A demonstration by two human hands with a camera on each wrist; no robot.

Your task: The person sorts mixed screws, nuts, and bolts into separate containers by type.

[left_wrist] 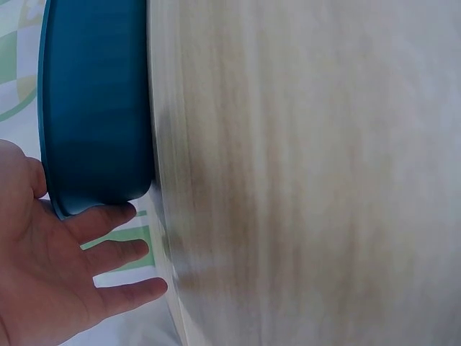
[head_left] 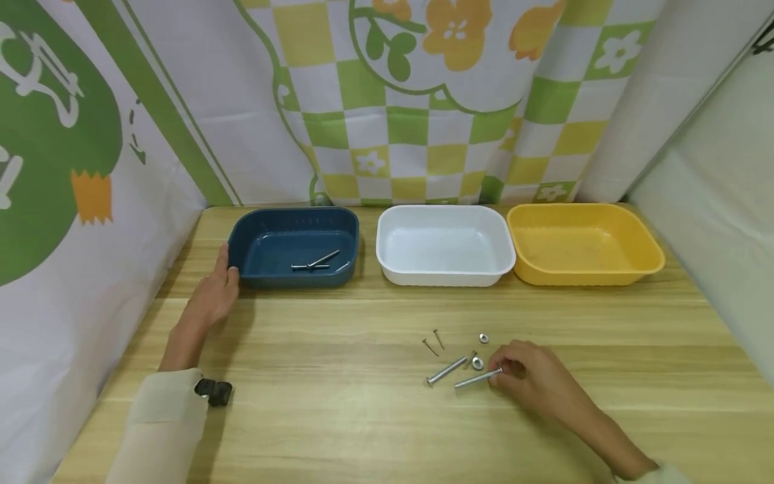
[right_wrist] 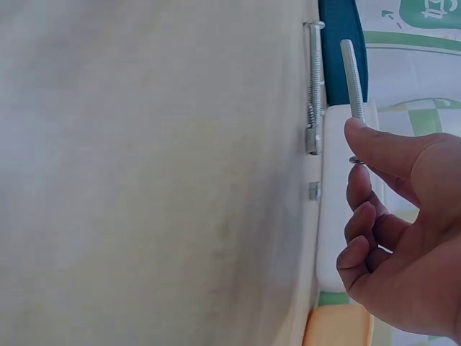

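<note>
My right hand (head_left: 538, 380) pinches a long silver bolt (head_left: 478, 380) between thumb and index finger, just above the table. In the right wrist view the bolt's threaded shank (right_wrist: 351, 76) sticks out past the thumb. Near this hand lie another long bolt (head_left: 446, 371), two washer-like or nut-like rings, one of them a small ring (head_left: 478, 364), and several small screws, including a thin screw (head_left: 431, 347). At the left end of the dark blue tray (head_left: 293, 279), my left hand (head_left: 211, 296) touches the rim and outer wall with spread, nearly straight fingers. Crossed bolts (head_left: 311, 267) lie inside that tray.
A white tray (head_left: 444, 277) stands right of the blue one, with a yellow tray (head_left: 586, 277) close against its right side. Patterned cloth (head_left: 417, 154) hangs behind the wooden table (head_left: 320, 376), and pale cloth borders both sides.
</note>
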